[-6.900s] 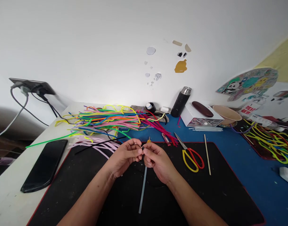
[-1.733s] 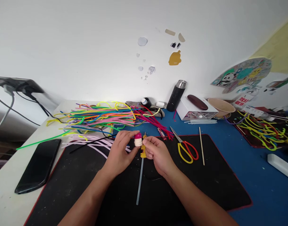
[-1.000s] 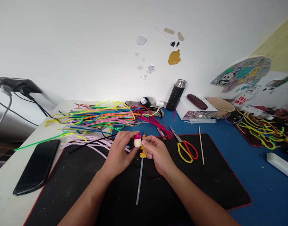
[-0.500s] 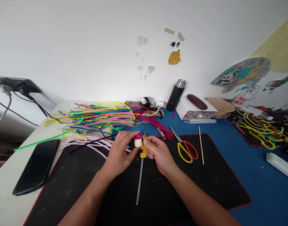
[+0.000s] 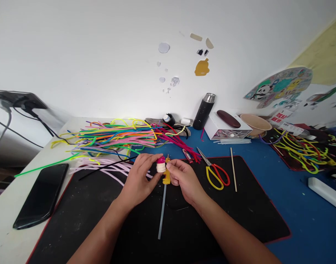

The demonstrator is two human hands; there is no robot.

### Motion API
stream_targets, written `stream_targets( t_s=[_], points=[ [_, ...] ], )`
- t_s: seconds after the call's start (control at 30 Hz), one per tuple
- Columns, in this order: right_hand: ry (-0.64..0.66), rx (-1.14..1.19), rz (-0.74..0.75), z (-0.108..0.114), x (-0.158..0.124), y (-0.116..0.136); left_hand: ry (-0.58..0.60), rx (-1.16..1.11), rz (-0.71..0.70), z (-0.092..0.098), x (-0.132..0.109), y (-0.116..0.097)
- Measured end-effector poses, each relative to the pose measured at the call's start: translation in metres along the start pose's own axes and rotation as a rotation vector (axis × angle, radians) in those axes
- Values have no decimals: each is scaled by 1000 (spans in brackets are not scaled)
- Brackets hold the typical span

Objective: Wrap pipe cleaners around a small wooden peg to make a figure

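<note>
My left hand (image 5: 141, 178) pinches a small rolled piece (image 5: 161, 165), magenta on top and cream below, between thumb and fingertips. Close against its right side is my right hand (image 5: 183, 179), thumb and fingers pressed together; whatever lies between them is too small to make out. Just behind the hands, a yellow glue gun (image 5: 167, 176) lies on the black mat (image 5: 211, 220), partly hidden by my right fingers. A translucent glue stick (image 5: 162, 212) extends from it toward me.
Scissors (image 5: 216, 172) and a wooden stick (image 5: 233, 170) lie to the right. Colourful pipe cleaners (image 5: 118, 135) spread behind the hands. A phone (image 5: 41, 196) rests at left. A black flask (image 5: 204, 112), a white box (image 5: 228, 128) and a bowl (image 5: 255, 124) stand at the back.
The whole view has shifted slightly, so things appear a little further left. The rolled piece is tilted slightly differently in my left hand; both hands keep nearly the same pose.
</note>
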State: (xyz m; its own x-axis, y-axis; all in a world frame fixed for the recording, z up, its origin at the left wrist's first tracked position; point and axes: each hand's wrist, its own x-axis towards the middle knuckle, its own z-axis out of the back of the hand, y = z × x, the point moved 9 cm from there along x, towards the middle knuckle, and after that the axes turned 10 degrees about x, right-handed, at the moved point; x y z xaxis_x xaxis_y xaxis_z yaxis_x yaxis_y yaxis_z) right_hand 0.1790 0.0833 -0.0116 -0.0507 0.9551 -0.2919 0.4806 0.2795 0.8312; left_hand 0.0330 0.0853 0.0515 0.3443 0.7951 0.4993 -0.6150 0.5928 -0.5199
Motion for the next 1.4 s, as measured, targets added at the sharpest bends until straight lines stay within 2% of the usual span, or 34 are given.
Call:
stream_targets(
  t_s=[1.0,1.4],
  points=[
    [7,74,17,-3,-1,-5,23,-30,53,-3,-2,8],
    [-6,55,106,-3,0,1,18,-35,61,-5,-2,9]
  ],
)
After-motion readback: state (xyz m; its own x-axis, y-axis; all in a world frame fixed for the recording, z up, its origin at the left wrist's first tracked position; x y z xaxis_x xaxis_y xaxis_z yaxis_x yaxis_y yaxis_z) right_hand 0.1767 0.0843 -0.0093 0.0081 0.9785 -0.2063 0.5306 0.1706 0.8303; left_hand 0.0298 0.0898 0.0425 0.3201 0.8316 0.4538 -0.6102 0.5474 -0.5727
